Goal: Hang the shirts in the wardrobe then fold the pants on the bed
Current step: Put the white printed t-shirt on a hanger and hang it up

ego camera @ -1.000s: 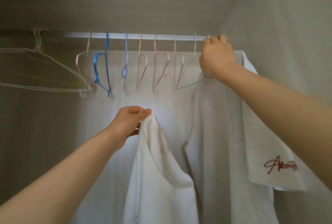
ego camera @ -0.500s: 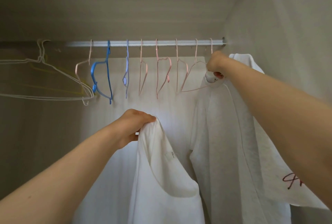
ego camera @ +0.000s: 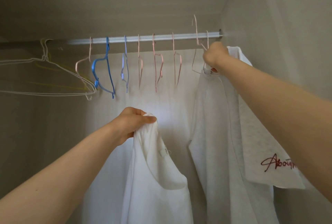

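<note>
A white shirt [ego camera: 152, 178] is gripped at its shoulder by the curled fingers of the left hand [ego camera: 131, 124], below the rail [ego camera: 143, 38]. A pink hanger [ego camera: 195, 26], its hook raised above the rail, is clasped by the closed fingers of the right hand [ego camera: 214, 57], against the collar of a hung grey shirt [ego camera: 224, 133].

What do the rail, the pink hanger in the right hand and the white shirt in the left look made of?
Rail: likely metal, pale and ribbed with a dull sheen. Pink hanger, in the right hand: thin wire, probably coated, given its even matte colour. White shirt, in the left hand: soft knit, perhaps cotton; drapes in loose folds.
</note>
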The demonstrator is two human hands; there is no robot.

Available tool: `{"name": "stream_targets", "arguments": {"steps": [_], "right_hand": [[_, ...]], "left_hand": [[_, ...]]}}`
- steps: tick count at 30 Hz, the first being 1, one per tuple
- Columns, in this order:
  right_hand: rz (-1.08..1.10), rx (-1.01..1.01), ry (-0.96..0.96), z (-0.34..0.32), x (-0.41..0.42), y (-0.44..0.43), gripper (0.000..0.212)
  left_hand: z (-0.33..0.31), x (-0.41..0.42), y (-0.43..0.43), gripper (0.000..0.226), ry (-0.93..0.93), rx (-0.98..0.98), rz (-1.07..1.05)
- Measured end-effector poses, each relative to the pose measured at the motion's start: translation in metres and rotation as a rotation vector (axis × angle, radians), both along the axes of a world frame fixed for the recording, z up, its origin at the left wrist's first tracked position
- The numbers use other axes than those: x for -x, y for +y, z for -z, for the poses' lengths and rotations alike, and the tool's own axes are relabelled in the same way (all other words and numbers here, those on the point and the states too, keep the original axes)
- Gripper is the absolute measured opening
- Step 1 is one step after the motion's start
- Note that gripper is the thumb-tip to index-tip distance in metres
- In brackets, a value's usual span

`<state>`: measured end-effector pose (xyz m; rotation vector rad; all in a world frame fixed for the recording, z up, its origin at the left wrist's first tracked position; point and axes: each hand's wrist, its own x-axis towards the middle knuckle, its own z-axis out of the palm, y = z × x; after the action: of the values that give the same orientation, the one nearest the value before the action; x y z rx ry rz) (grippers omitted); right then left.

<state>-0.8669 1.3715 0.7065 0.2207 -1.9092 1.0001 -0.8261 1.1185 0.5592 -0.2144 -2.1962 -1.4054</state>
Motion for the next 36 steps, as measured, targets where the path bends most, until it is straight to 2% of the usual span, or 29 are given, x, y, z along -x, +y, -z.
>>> {"name": "stream_targets", "arguments": {"steps": [2, 4, 8, 10, 17, 20, 24, 27, 31, 36], "right_hand": [[-0.018, 0.020, -0.007, 0.018, -0.008, 0.000, 0.037], [-0.073, 0.071, -0.019, 0.038, -0.014, -0.001, 0.035], [-0.181, 0.160, -0.032, 0.086, -0.026, -0.002, 0.028], [-0.255, 0.199, -0.046, 0.110, -0.029, -0.003, 0.017], [-0.495, 0.282, -0.261, 0.200, -0.039, -0.005, 0.015], [-0.694, 0.331, -0.429, 0.228, -0.059, -0.004, 0.016], [-0.843, 0.330, -0.690, 0.259, -0.079, -0.006, 0.013], [-1.007, 0.401, -0.828, 0.278, -0.087, -0.006, 0.012], [-1.217, 0.399, -0.927, 0.297, -0.101, -0.004, 0.015], [-1.358, 0.229, -0.944, 0.304, -0.117, 0.001, 0.017]], "left_hand": [[0.005, -0.006, 0.005, 0.028, 0.039, 0.066, -0.070], [0.011, -0.013, 0.012, 0.020, 0.118, 0.217, -0.180], [0.023, -0.032, 0.021, 0.023, 0.215, 0.444, -0.325], [0.028, -0.042, 0.023, 0.023, 0.231, 0.494, -0.375], [0.048, -0.080, 0.022, 0.022, 0.197, 0.487, -0.463], [0.064, -0.086, 0.011, 0.022, 0.124, 0.497, -0.495], [0.094, -0.086, -0.014, 0.024, 0.014, 0.459, -0.500], [0.118, -0.086, -0.033, 0.022, -0.052, 0.427, -0.511], [0.147, -0.085, -0.058, 0.025, -0.137, 0.388, -0.541], [0.174, -0.085, -0.094, 0.022, -0.212, 0.369, -0.569]]}}
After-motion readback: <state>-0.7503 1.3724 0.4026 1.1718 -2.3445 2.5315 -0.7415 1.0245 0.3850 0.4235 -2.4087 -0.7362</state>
